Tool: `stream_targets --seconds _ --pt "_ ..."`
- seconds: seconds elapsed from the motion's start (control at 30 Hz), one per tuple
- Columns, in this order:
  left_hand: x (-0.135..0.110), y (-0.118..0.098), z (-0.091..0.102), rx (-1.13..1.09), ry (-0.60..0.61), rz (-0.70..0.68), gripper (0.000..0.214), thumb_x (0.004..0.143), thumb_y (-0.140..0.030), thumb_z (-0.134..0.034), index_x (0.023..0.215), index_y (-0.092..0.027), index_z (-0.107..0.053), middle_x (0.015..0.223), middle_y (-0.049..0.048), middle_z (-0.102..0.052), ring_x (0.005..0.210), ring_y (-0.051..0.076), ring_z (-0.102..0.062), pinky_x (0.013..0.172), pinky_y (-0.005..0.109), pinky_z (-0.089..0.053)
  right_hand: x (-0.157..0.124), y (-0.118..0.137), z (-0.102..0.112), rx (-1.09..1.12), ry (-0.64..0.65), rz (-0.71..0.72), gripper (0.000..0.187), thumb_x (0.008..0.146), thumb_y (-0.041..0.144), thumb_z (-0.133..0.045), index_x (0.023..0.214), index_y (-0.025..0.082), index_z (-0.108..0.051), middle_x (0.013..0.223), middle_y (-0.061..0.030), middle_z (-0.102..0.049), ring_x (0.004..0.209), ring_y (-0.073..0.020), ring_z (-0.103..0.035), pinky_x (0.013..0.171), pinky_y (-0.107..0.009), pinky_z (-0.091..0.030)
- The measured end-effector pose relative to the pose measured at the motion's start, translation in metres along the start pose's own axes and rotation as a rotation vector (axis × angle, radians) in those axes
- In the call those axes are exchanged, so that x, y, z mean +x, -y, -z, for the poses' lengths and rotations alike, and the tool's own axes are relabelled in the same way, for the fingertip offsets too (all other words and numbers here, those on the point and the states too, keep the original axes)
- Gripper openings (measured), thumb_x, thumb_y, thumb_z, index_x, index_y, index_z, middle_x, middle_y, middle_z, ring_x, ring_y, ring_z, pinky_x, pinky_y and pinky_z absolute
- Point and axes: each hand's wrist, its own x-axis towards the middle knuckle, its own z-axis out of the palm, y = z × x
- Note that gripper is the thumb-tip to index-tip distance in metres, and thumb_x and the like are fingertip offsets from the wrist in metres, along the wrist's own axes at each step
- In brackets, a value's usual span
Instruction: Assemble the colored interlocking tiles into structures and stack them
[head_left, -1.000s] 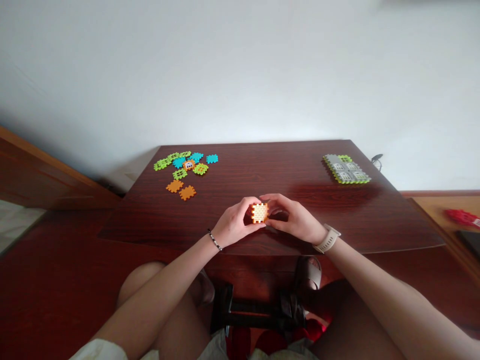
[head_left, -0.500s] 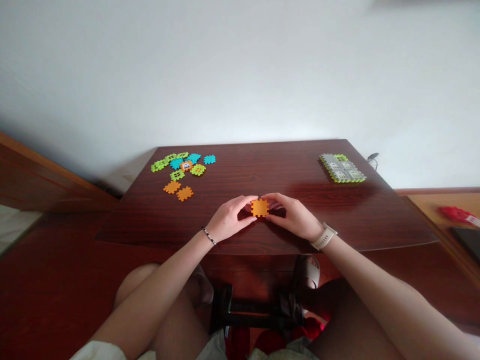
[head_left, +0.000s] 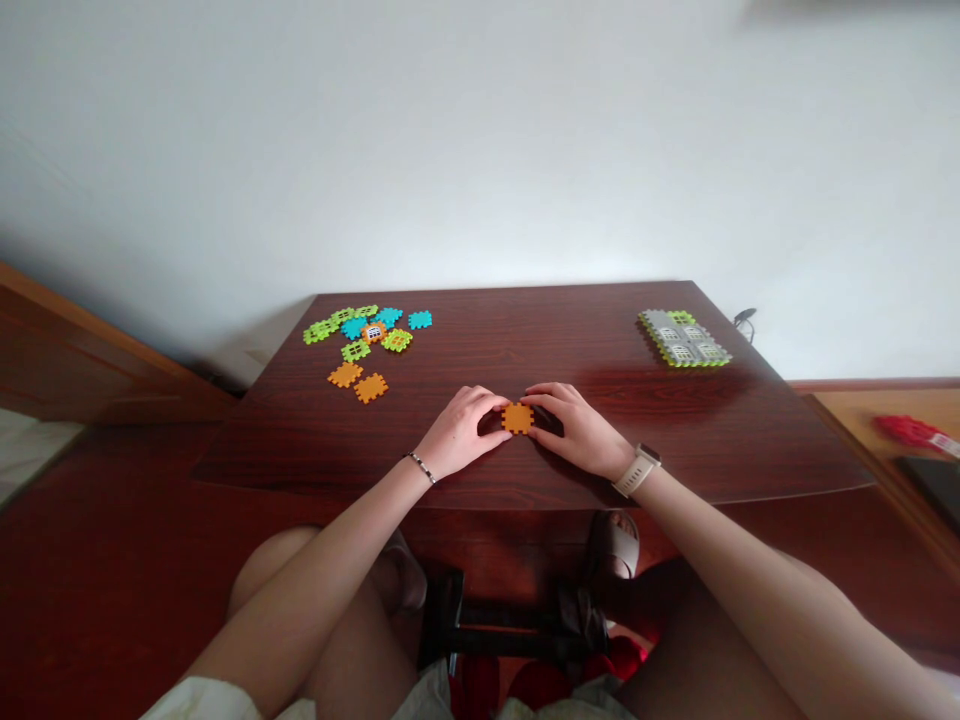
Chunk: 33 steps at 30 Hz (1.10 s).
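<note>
The left hand (head_left: 463,428) and right hand (head_left: 576,432) pinch a small orange block (head_left: 517,417) between bent fingers, one from each side. It sits on the dark wood table (head_left: 525,340), near the front edge. Loose pieces (head_left: 367,335) lie far left and a grey panel (head_left: 684,338) far right. A white wall (head_left: 480,150) is behind.

Left hand (head_left: 465,432), right hand (head_left: 579,434): fingertips pinched together (palms down), forearms angled inward.
</note>
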Motion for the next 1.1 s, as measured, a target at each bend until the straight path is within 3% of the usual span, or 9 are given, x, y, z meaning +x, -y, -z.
stream_targets --seconds 0.37,0.53,0.7,0.93,1.1 --pt "0.0 -0.001 0.002 0.014 0.039 0.006 0.031 0.094 -0.023 -0.081 0.123 -0.022 -0.069 0.119 0.0078 -0.072 0.114 0.028 -0.064 0.105 0.047 -0.056 -0.001 0.001 -0.002 -0.063 0.0 -0.002 0.044 0.098 0.023 -0.068 0.142 0.023 -0.069 0.143 -0.0151 -0.065 0.137 -0.0351 -0.059 0.12 -0.059 -0.051" --pt "-0.002 0.008 0.017 0.034 0.114 -0.015 0.037 0.096 -0.026 -0.079 0.131 -0.025 -0.066 0.128 0.008 -0.07 0.122 0.029 -0.063 0.111 0.049 -0.054 -0.001 0.002 -0.002 -0.079 0.002 0.004 0.045 0.099 0.024 -0.068 0.144 0.024 -0.067 0.144 -0.0148 -0.065 0.137 -0.0352 -0.059 0.12 -0.06 -0.051" --pt "-0.012 0.033 0.047 0.178 0.023 0.064 0.029 0.101 -0.027 -0.07 0.129 -0.024 -0.067 0.128 0.0093 -0.071 0.123 0.03 -0.063 0.112 0.051 -0.053 -0.001 0.003 0.0 -0.098 0.016 0.009 0.044 0.1 0.023 -0.066 0.144 0.021 -0.066 0.145 -0.016 -0.064 0.137 -0.0342 -0.059 0.122 -0.057 -0.05" --pt "-0.039 0.078 0.084 0.385 -0.161 0.27 0.037 0.102 -0.036 -0.062 0.135 -0.02 -0.063 0.136 0.0141 -0.068 0.129 0.034 -0.061 0.117 0.054 -0.048 0.0 0.003 0.0 -0.09 0.013 0.009 0.047 0.098 0.023 -0.066 0.144 0.024 -0.066 0.144 -0.0152 -0.065 0.136 -0.0353 -0.06 0.12 -0.061 -0.051" --pt "-0.059 0.104 0.102 0.468 -0.195 0.423 0.044 0.098 -0.043 -0.063 0.133 -0.017 -0.063 0.134 0.0187 -0.067 0.13 0.04 -0.06 0.118 0.061 -0.045 0.0 0.004 -0.001 -0.086 0.006 0.013 0.049 0.097 0.023 -0.066 0.146 0.026 -0.066 0.144 -0.0142 -0.065 0.136 -0.0356 -0.06 0.119 -0.063 -0.051"
